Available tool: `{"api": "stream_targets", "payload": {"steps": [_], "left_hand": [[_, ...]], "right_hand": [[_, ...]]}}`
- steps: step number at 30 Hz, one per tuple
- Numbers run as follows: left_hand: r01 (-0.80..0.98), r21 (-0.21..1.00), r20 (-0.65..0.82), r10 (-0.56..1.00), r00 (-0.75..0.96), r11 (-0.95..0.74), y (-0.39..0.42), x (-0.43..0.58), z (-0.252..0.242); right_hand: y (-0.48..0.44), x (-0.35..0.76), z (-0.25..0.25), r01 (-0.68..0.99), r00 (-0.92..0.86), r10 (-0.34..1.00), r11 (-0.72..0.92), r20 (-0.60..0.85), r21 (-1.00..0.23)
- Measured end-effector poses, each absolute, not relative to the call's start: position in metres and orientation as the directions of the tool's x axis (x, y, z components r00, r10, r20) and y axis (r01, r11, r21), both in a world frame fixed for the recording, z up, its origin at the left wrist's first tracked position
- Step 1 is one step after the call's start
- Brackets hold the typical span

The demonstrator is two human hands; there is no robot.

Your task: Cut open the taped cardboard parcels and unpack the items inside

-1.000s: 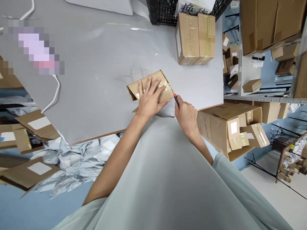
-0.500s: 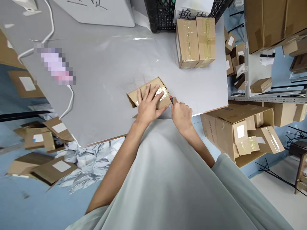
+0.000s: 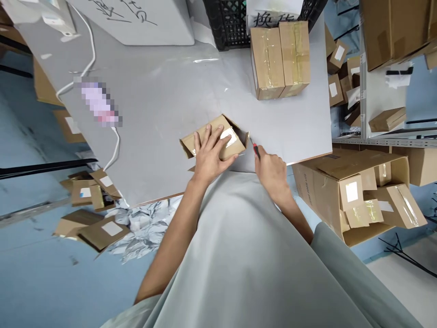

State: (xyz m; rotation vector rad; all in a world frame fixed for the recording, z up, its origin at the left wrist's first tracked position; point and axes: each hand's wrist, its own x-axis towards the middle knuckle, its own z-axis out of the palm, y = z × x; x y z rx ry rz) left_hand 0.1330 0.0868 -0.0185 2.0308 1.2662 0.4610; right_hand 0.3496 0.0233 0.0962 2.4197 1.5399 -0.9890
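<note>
A small cardboard box lies aslant on the grey table in front of me, with a patch of shiny tape on top. Its right end flap stands loose, and the left end gapes too. My left hand presses flat on the box with its fingers spread. My right hand is closed round the handle of a red-and-black cutter knife. The thin metal blade points up and left, just right of the loose flap. Most of the handle is hidden in the palm.
Two taped cardboard boxes stand side by side at the back right, before a black plastic crate. A white cable crosses the table's left side. Right of the table, a large carton holds several smaller boxes. Crumpled paper lies below.
My right hand has drawn the knife right, away from the box. The box's right end flap now stands out. My left hand stays on top. The view has shifted slightly.
</note>
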Motion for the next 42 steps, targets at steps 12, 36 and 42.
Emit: {"api": "stream_targets", "payload": {"steps": [12, 36, 42], "left_hand": [[0.732, 0.672, -0.021, 0.985, 0.172, -0.113, 0.059, 0.089, 0.001], [0.036, 0.887, -0.461, 0.887, -0.015, 0.461, 0.061, 0.057, -0.046], [-0.017, 0.889, -0.454, 0.887, 0.081, 0.457, 0.071, 0.042, -0.05]], "right_hand": [[0.012, 0.443, -0.129, 0.573, 0.484, 0.723, -0.688, -0.493, -0.445], [0.089, 0.355, -0.016, 0.51, 0.201, 0.93, -0.366, -0.306, -0.778], [0.065, 0.331, 0.007, 0.563, 0.284, 0.913, -0.405, -0.291, -0.721]]}}
